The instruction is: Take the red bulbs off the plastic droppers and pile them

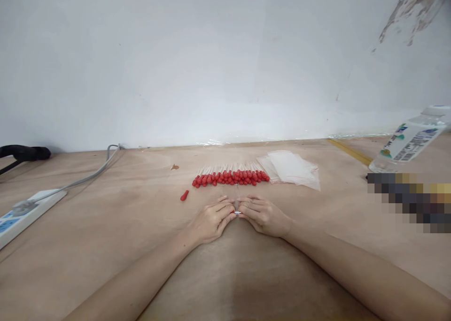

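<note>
My left hand [213, 218] and my right hand [264, 214] meet at the middle of the table, fingers closed. Between their fingertips shows a short piece of a thin, shiny clear tube [237, 212]. My left fingers pinch a red end at the tube's left side, mostly hidden, which looks like a rubber bulb. The tube's other end disappears into my right fingers. Just beyond my hands lies a row of droppers [230, 176], with red bulbs towards me and thin pale tubes pointing to the wall. One loose red rubber bulb [184, 195] rests left of them.
Flat clear plastic bags [291, 167] lie right of the droppers. A tilted plastic bottle [410, 140] stands at the far right, near a yellow strip [348, 152] and a pixelated area. On the left are a power strip [45, 203] with a grey cable and a black object [30, 153].
</note>
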A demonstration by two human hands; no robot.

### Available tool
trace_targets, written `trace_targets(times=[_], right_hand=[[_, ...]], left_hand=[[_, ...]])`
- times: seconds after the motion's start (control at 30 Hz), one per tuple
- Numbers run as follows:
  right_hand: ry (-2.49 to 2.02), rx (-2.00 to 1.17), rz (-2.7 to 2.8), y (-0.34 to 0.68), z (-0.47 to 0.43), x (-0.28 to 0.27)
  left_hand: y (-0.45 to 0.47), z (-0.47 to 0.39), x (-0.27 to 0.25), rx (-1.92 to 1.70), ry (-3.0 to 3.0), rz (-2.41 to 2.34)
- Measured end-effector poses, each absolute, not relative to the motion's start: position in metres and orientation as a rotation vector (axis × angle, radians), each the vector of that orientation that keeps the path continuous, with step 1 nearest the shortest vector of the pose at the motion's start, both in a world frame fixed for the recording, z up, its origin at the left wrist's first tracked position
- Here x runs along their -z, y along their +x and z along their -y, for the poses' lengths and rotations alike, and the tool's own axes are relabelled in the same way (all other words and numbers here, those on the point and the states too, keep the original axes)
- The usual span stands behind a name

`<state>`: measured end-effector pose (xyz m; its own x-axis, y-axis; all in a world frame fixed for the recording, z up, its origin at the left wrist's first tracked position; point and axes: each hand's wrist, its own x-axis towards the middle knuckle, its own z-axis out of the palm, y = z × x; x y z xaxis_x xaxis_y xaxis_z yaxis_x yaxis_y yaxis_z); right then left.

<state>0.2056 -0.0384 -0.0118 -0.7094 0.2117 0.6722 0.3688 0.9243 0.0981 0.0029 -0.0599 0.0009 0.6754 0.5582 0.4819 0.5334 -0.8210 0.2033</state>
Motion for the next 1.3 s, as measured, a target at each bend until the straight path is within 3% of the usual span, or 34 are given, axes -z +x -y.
trace_targets(times=[0.87, 1.3], right_hand=[[-0.233, 0.593, 2.281, 0.209, 0.042, 0.008], [-0.494, -0.127, 2.37, 0.204, 0.046, 0.006]], left_hand=[[-0.002, 0.067, -0.004, -0.778, 2.792, -0.873], [-0.004, 0.061, 0.006, -1.117, 3.032, -0.807]])
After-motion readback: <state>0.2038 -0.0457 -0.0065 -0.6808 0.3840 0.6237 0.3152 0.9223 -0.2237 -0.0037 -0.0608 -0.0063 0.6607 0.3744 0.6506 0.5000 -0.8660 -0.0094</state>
